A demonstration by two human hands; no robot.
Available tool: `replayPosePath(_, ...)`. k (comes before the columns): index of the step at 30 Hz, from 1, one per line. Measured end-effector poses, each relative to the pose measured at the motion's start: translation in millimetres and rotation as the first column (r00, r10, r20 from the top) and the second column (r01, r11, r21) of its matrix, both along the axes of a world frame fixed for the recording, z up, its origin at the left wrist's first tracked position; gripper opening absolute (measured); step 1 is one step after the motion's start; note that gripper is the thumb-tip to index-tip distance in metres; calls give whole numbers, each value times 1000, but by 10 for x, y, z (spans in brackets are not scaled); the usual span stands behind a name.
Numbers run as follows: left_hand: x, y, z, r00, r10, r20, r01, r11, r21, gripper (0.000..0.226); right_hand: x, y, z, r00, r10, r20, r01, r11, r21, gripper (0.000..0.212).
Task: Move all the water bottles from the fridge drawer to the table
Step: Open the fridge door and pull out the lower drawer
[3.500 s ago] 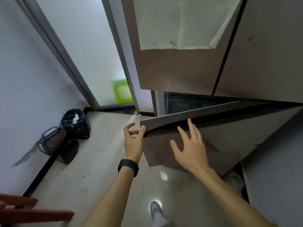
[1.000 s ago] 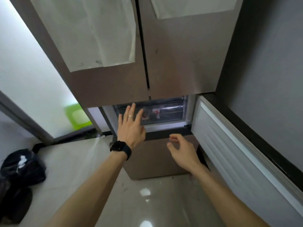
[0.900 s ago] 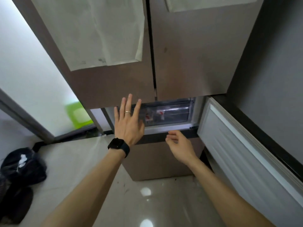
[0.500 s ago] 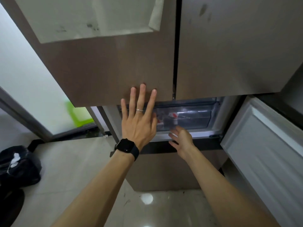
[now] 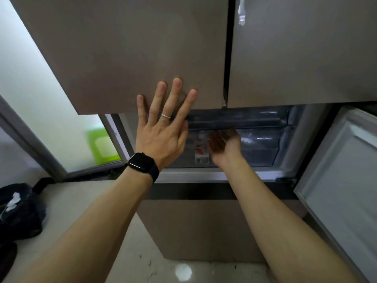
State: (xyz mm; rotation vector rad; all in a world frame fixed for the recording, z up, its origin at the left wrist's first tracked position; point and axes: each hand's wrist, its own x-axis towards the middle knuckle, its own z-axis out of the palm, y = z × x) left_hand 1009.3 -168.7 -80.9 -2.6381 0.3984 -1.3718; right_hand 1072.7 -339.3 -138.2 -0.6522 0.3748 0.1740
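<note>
We are at the first step, opening the fridge drawer [image 5: 263, 146]. Our left hand [image 5: 161, 131] lies flat on the upper door [image 5: 142, 58], fingers spread apart. Our right hand [image 5: 223, 145] reaches palm up to the drawer front, fingers loosely straight, holding nothing. The water bottles [image 5: 201, 151] show dimly inside the drawer. Next we need a hold on its edge and a straight pull.

Likely a home kitchen: fridge [image 5: 142, 48], tiled floor [image 5: 77, 193]
</note>
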Motion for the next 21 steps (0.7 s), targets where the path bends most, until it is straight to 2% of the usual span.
replayPosePath(4,22,10,-2,1000,8,-6,-8,1000,2,66,5,36,-74,1000,9,16,-8,997,-79,39)
replayPosePath(11,26,34,10,999,-5,-37,5,1000,2,70,-65,62,4,1000,-13,-22,11,997,-82,51)
replayPosePath(15,9,22,39,999,2,-53,-2,1000,12,70,-160,50,-21,998,-52,-48,51,999,-11,35)
replayPosePath(21,-74,15,73,995,17,-98,-16,1000,10,68,-489,48,-2,995,-78,-56,76,996,-45,34)
